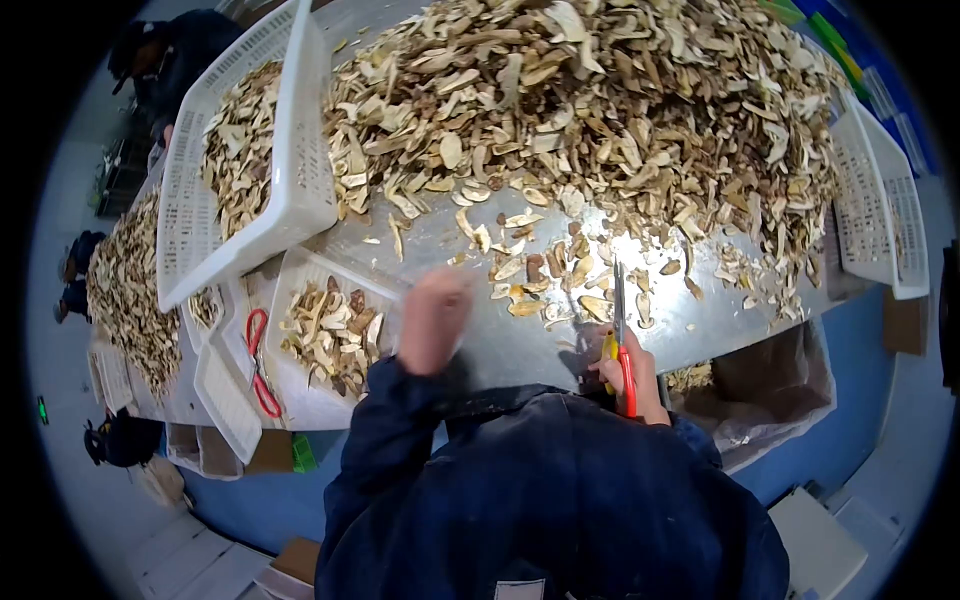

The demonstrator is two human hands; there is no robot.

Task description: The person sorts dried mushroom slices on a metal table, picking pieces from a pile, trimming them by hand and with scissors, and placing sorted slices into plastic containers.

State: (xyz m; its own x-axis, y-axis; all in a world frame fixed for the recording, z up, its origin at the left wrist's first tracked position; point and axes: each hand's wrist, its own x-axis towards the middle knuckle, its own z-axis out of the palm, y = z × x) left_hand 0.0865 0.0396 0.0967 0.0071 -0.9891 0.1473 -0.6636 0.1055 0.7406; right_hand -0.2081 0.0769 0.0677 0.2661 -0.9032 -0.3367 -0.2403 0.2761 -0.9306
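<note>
My right hand (645, 372) is closed round a pair of scissors (627, 365) with red handles, its blades pointing away from me over the metal table (500, 355). Something yellow (609, 347) shows by the fingers of that hand; what it is I cannot make out. Smeared by motion, my left hand (435, 318) is above the table beside a white tray of mushroom pieces (335, 330). Whether it holds anything does not show. Loose dried mushroom slices (527, 270) lie scattered in front of both hands. Behind them rises a large heap of mushroom slices (600, 120).
A tall white slotted basket (300, 170) with mushrooms stands left; another white basket (880, 200) is at the right edge. Red-handled scissors (258, 360) lie left of the tray. A lined box (775, 390) is below the table's front edge. Co-workers (175, 65) are at far left.
</note>
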